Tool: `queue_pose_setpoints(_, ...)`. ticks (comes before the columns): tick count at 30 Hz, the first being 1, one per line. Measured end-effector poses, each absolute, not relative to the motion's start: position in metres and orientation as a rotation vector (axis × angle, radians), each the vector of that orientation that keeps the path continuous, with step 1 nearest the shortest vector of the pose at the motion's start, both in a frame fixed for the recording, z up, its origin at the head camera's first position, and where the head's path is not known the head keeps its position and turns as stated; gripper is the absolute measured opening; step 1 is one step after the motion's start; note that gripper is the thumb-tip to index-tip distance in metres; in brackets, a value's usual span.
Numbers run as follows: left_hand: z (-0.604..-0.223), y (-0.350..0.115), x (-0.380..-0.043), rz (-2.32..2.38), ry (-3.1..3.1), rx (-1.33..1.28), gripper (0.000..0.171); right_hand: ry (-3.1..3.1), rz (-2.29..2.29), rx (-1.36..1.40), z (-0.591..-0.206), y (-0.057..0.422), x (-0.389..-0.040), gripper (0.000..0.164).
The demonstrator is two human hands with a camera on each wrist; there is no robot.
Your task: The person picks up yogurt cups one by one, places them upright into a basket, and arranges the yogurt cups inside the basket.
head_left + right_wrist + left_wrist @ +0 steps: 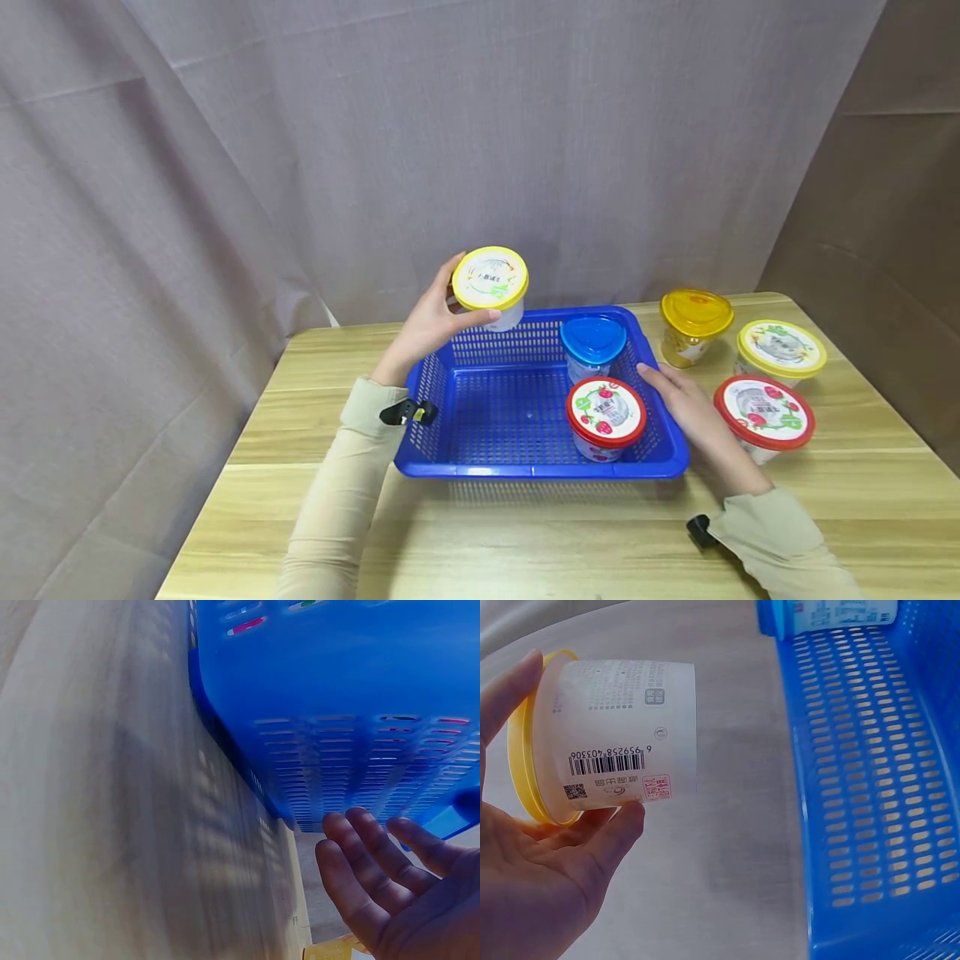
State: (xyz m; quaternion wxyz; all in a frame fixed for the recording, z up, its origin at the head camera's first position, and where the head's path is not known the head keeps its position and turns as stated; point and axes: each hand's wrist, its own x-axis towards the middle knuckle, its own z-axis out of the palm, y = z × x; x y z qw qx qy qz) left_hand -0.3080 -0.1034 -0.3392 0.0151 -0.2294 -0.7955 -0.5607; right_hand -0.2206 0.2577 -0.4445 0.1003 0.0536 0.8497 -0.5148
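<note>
My left hand grips a white tub with a yellow lid, raised over the back left of the blue plastic basket. Printed text and a barcode show on this tub in the left wrist view. Inside the basket, along its right side, stand a cup with a blue lid and a red-lidded tub with strawberry pictures. Beside the basket's right wall is my right hand; its fingers are loosely extended and hold nothing. Whether they touch the basket I cannot tell.
Right of the basket, on the wooden table, stand a cup with an amber-yellow lid, a yellow-lidded tub and a red-lidded tub. A grey cloth hangs behind the table.
</note>
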Motion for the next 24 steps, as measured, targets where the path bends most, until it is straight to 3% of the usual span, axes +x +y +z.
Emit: queue_pose_setpoints(24,-0.374,-0.083,-0.316,-1.598,-2.683,-0.701,0.108,2.52,-1.501,0.161,-0.444,0.257,-0.221,0.094)
